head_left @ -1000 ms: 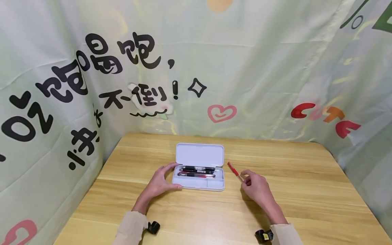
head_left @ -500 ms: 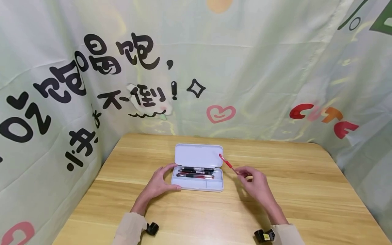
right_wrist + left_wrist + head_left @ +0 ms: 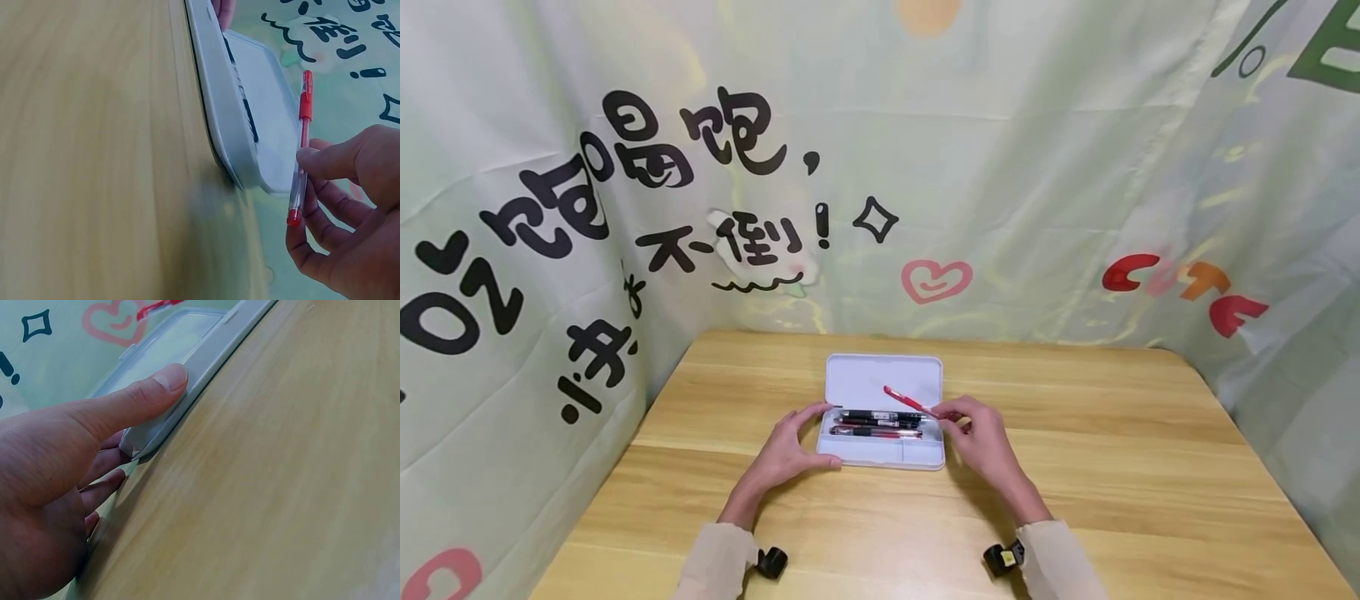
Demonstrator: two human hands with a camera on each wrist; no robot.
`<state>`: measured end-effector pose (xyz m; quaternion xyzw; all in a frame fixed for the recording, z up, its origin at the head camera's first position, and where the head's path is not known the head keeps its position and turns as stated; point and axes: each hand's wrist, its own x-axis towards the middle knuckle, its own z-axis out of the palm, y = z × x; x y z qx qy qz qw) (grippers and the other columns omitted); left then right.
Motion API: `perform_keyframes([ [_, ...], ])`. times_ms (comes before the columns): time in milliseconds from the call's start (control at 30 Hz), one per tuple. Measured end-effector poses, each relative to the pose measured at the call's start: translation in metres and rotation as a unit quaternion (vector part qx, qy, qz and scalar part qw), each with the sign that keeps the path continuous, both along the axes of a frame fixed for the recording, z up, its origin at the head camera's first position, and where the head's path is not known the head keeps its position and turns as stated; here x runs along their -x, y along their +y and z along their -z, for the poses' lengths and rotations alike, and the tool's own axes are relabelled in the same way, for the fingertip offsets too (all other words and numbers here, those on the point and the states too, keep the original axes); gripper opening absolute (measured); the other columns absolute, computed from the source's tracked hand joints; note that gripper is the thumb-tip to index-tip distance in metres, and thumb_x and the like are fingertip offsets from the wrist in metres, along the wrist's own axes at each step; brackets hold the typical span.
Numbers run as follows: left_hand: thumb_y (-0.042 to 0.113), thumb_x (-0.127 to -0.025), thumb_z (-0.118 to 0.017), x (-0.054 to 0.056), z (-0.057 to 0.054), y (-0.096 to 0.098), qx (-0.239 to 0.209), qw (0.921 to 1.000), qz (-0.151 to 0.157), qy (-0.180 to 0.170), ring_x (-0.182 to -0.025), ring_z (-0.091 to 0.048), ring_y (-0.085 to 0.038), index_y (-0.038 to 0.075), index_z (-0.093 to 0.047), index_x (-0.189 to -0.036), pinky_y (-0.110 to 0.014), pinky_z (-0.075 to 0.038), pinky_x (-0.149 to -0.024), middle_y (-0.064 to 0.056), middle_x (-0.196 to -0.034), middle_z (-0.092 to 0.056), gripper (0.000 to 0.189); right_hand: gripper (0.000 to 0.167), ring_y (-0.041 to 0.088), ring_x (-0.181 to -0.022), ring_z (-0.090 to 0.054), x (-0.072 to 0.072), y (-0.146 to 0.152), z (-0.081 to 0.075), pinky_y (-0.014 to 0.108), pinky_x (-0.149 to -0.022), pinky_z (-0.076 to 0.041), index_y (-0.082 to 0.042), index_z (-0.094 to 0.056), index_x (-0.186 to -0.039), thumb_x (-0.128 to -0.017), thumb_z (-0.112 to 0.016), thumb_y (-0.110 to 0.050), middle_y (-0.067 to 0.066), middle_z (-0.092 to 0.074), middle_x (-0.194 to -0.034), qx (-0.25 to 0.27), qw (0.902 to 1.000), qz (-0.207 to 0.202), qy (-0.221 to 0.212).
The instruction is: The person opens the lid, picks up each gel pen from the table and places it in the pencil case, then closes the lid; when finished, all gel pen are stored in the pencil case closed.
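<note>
An open pale lilac pencil case (image 3: 861, 452) lies on the table, lid folded back. Several black and red pens (image 3: 876, 432) lie in its long rear compartment. My left hand (image 3: 788, 447) grips the left end, thumb (image 3: 144, 397) against the front wall and forefinger at the back corner. My right hand (image 3: 985, 437), at the case's right end, pinches a capped red gel pen (image 3: 304, 125) by its clear barrel between thumb and fingers. The pen's red cap points left and away, over the case and overlapping the lid in the head view.
The wooden table (image 3: 1075, 475) extends around the case on all sides. A printed fabric curtain (image 3: 1022, 208) hangs behind the table and along both sides. Black wrist cameras sit at both cuffs, the right one (image 3: 1002, 558) close over the tabletop.
My right hand has lifted the red pen from the table and carried it left over the pencil case. The left hand has stayed on the case's left end.
</note>
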<state>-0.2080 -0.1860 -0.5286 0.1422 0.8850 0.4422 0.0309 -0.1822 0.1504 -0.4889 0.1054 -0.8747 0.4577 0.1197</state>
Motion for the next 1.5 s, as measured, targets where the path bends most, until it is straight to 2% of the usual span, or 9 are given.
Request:
perform_keyframes([
  [200,0.043,-0.065,-0.098,0.0,0.002,0.0,0.004,1.0,-0.002,-0.005,-0.136,-0.043,-0.047,0.026,-0.055,-0.147,-0.072,-0.033,-0.107,-0.019,-0.15,-0.049,0.094,0.022,0.012,-0.084,-0.063,0.009,-0.022,0.007,0.03,-0.072,-0.056,-0.012,-0.079,-0.095,-0.087,-0.076,0.009,-0.002,-0.071,-0.095,-0.044,0.9989,-0.016,0.008],
  [333,0.043,-0.065,-0.098,0.0,0.0,0.0,0.002,1.0,-0.003,-0.007,-0.137,-0.042,-0.047,0.026,-0.056,-0.147,-0.072,-0.032,-0.107,-0.018,-0.151,-0.049,0.094,0.021,0.015,-0.088,-0.066,0.012,-0.034,0.007,0.035,-0.078,-0.057,-0.01,-0.08,-0.093,-0.086,-0.077,0.009,-0.001,-0.071,-0.093,-0.083,0.9954,-0.039,0.029],
  [467,0.044,-0.065,-0.098,0.0,0.0,0.0,0.004,1.0,0.001,-0.008,-0.137,-0.042,-0.046,0.027,-0.055,-0.147,-0.072,-0.032,-0.108,-0.017,-0.152,-0.048,0.094,0.02,0.018,-0.091,-0.068,0.014,-0.042,0.007,0.038,-0.082,-0.058,-0.009,-0.08,-0.093,-0.085,-0.078,0.009,-0.001,-0.071,-0.092,-0.107,0.9927,-0.048,0.031],
  [733,0.044,-0.065,-0.097,0.002,0.002,0.0,0.003,1.0,0.002,-0.006,-0.137,-0.041,-0.047,0.028,-0.055,-0.147,-0.073,-0.032,-0.107,-0.017,-0.151,-0.049,0.094,0.02,0.022,-0.096,-0.066,0.017,-0.048,0.007,0.041,-0.088,-0.056,-0.01,-0.08,-0.097,-0.085,-0.079,0.007,0.001,-0.07,-0.097,-0.12,0.9919,-0.039,0.013],
  [967,0.044,-0.064,-0.098,0.001,0.001,0.0,0.002,0.9999,-0.003,-0.01,-0.137,-0.041,-0.048,0.028,-0.055,-0.147,-0.074,-0.032,-0.105,-0.018,-0.151,-0.049,0.094,0.02,0.021,-0.094,-0.066,0.016,-0.05,0.007,0.04,-0.084,-0.057,-0.011,-0.08,-0.094,-0.086,-0.078,0.007,0.0,-0.07,-0.094,-0.132,0.9893,-0.055,0.029],
  [1133,0.044,-0.065,-0.098,0.002,0.001,0.0,0.002,1.0,-0.003,-0.005,-0.136,-0.042,-0.047,0.028,-0.055,-0.147,-0.074,-0.033,-0.106,-0.017,-0.151,-0.049,0.094,0.02,0.018,-0.093,-0.066,0.016,-0.048,0.004,0.037,-0.084,-0.058,-0.01,-0.08,-0.1,-0.087,-0.078,0.005,0.0,-0.069,-0.098,-0.11,0.9924,-0.051,0.021],
  [1333,0.043,-0.065,-0.098,0.002,0.003,0.0,0.005,1.0,0.002,-0.005,-0.135,-0.043,-0.047,0.026,-0.055,-0.148,-0.074,-0.033,-0.106,-0.021,-0.15,-0.048,0.095,0.027,0.019,-0.088,-0.065,0.009,-0.033,0.003,0.032,-0.076,-0.058,-0.003,-0.075,-0.112,-0.087,-0.076,0.007,0.008,-0.071,-0.099,-0.021,0.9993,-0.032,-0.003],
  [1500,0.039,-0.063,-0.099,0.003,0.005,-0.002,-0.018,0.9997,0.012,0.007,-0.141,-0.041,-0.041,0.016,-0.051,-0.149,-0.067,-0.028,-0.113,-0.014,-0.15,-0.052,0.1,0.039,0.026,-0.093,-0.066,0.005,-0.016,0.007,0.033,-0.081,-0.058,0.002,-0.066,-0.126,-0.088,-0.071,0.011,0.014,-0.069,-0.103,0.044,0.9979,0.012,-0.045],
])
